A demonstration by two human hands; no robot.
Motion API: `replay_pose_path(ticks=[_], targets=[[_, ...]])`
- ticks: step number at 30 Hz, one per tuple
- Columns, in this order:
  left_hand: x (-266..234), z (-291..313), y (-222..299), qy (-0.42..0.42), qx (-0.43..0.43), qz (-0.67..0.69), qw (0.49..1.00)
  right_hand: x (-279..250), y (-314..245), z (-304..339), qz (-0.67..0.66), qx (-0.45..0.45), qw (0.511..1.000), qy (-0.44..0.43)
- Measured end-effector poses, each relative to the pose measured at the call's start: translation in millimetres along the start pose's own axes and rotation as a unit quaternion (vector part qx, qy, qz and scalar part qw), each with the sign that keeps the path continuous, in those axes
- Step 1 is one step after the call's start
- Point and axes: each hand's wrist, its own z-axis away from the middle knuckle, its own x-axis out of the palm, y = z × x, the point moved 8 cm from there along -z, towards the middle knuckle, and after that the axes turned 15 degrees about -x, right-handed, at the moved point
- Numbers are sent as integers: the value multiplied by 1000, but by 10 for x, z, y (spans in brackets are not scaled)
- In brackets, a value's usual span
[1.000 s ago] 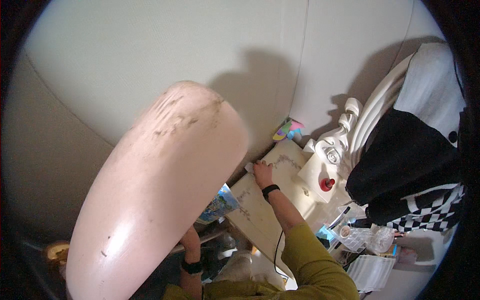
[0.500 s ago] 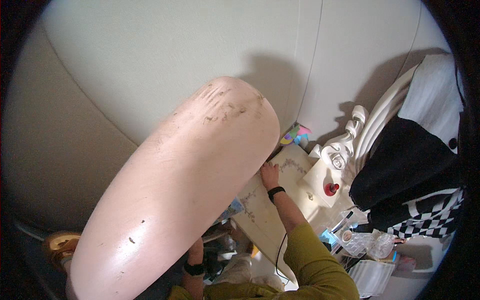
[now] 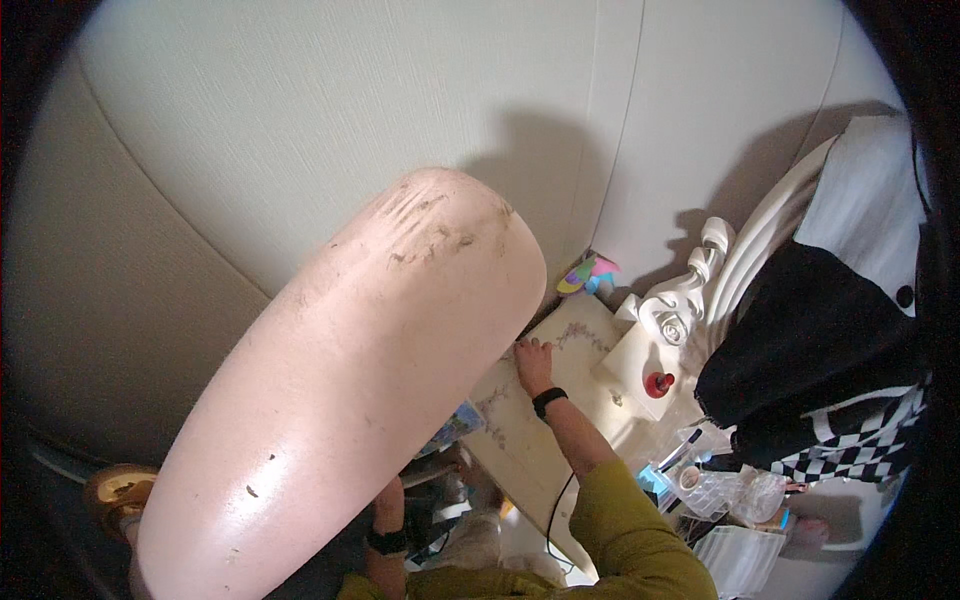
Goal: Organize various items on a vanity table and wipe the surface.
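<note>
A large pink object [image 3: 350, 350], long with rounded ends and brown scuff marks, slants across the middle. Its glossy surface hides much of what lies beneath. Under its right side is my left hand [image 3: 388, 492], with a black band at the wrist; the object covers its fingers, so its grip does not show. Beside the object's upper right side, my right hand [image 3: 535, 365] rests with fingers apart on a cream tabletop [image 3: 540, 450] printed with flowers, near the top's edge. Nothing shows in that hand.
A white carved scroll frame [image 3: 680, 310] stands at the right, black clothing [image 3: 765, 330] draped over it. Near it are a red item [image 3: 658, 384], clear plastic containers [image 3: 710, 485] and a white pack [image 3: 738, 558]. Colourful paper [image 3: 590, 274] sits by the wall [image 3: 350, 110]. A dark cable [image 3: 552, 525] hangs near my right arm.
The pink object sits slightly lower and further left in view. My right hand has drawn back a little toward me and shows more of its fingers. My left hand stays under the object.
</note>
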Motion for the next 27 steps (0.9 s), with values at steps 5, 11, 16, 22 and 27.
replay_pose_path(ticks=[5, 11, 16, 22, 27], targets=[[-84, -23, -61, 13, -1, 8, 1000, -52, 79, -59, -73, 50, 996, 28], [-152, -19, -99, 46, -19, 1, 999, 19, 206, 183, -129, 74, 983, 104], [-191, -86, -195, 56, -10, 23, 998, -81, -359, 624, -190, 10, 971, 142], [66, -200, 16, -46, 53, 198, 978, -160, -891, 1508, -274, -87, 946, 149], [121, -163, 109, -62, 56, 182, 980, -122, -946, 2128, -348, -116, 920, 141]])
